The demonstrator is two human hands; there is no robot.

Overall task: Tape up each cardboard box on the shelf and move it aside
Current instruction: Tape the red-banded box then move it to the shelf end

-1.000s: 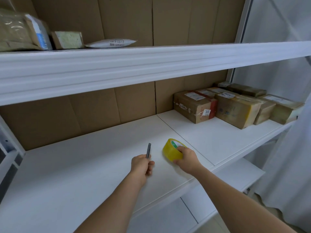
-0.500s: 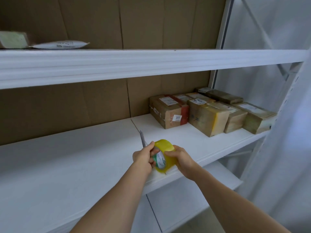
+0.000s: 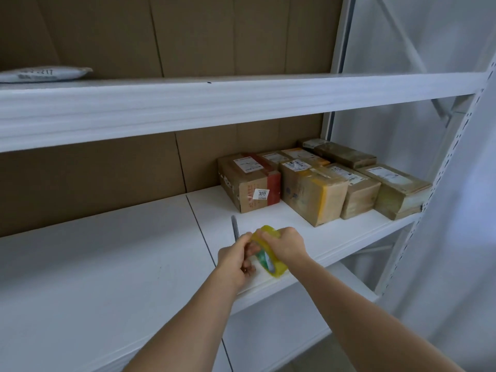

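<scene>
One glossy yellow tape roll, ring-shaped, held above the front edge of the white shelf: right hand curled over it, left hand pinching its edge and gripping one slim grey pen; six taped cardboard boxes, rectangular, clustered at the shelf's right end; one white mailer above

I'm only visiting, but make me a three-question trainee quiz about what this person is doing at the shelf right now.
1. True or false: the right hand grips the yellow tape roll.
2. Which hand holds the thin grey tool? A) left B) right C) neither
3. Fill in: the white sticker on the leftmost cardboard box reads ____.

Key:
1. True.
2. A: the left hand holds it, its tip pointing up.
3. 3011.
</scene>
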